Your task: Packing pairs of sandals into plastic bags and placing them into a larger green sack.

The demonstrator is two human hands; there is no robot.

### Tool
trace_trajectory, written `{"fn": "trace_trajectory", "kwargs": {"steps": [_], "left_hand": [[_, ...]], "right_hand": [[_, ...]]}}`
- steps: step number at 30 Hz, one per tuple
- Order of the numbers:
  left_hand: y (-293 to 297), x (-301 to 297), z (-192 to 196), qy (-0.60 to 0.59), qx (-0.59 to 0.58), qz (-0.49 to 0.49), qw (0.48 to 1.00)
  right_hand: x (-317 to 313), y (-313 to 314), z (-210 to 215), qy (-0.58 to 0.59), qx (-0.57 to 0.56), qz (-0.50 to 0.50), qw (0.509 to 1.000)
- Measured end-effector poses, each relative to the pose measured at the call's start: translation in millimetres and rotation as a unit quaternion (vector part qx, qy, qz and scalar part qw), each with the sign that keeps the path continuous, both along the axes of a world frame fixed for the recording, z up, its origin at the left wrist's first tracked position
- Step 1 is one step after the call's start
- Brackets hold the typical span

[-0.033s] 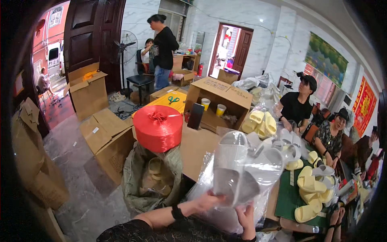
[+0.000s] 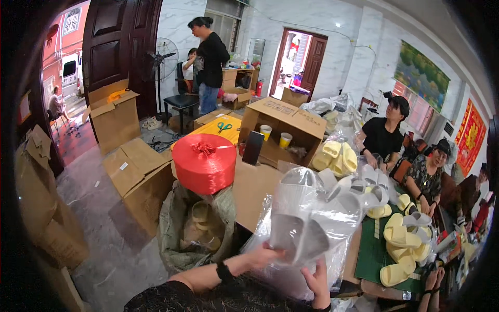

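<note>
A pair of grey slippers (image 2: 297, 210) in clear plastic stands in front of me at the table's near edge. My left hand (image 2: 264, 256) grips its lower left side, fingers closed round the edge. Just below the lower right of the slippers is my right hand (image 2: 316, 281), thumb and fingers apart; whether it touches the plastic I cannot tell. Clear plastic bags (image 2: 332, 262) lie beneath and beside the pair. More bagged grey slippers (image 2: 347, 200) lie right behind it, and yellow slippers (image 2: 397, 249) are piled on a green mat (image 2: 368, 260) to the right.
A red roll of plastic twine (image 2: 204, 164) sits left, above an open sack (image 2: 174, 229) with yellow slippers inside. Behind are a phone (image 2: 253, 148) and a carton (image 2: 283, 112) holding paper cups. Cartons (image 2: 138, 166) stand on the left floor. Co-workers (image 2: 384, 130) sit along the right side.
The slippers and my left hand have shifted slightly left. The fingers of my right hand have spread and come away a little from the slippers' lower edge.
</note>
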State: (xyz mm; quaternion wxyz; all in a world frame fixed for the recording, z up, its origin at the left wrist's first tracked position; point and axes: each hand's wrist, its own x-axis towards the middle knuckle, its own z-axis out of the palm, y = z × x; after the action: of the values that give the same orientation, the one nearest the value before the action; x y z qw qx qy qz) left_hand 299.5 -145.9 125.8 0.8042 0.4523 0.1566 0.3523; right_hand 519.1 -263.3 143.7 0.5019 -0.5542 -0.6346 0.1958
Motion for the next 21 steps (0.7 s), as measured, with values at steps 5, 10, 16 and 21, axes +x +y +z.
{"fn": "trace_trajectory", "kwargs": {"steps": [5,10,16,21], "left_hand": [[15,-137,48,0.129,0.031,-0.057,0.990],[37,-331,67,0.298,-0.009,-0.095,0.950],[-8,-426,71,0.344,-0.219,0.322,0.855],[16,-393,49,0.475,-0.195,0.276,0.813]], "right_hand": [[12,-3,32,-0.160,-0.012,-0.093,0.983],[32,-9,5,-0.257,-0.053,-0.146,0.954],[37,1,-7,-0.296,-0.066,-0.147,0.942],[24,5,4,-0.270,-0.081,-0.146,0.948]]}}
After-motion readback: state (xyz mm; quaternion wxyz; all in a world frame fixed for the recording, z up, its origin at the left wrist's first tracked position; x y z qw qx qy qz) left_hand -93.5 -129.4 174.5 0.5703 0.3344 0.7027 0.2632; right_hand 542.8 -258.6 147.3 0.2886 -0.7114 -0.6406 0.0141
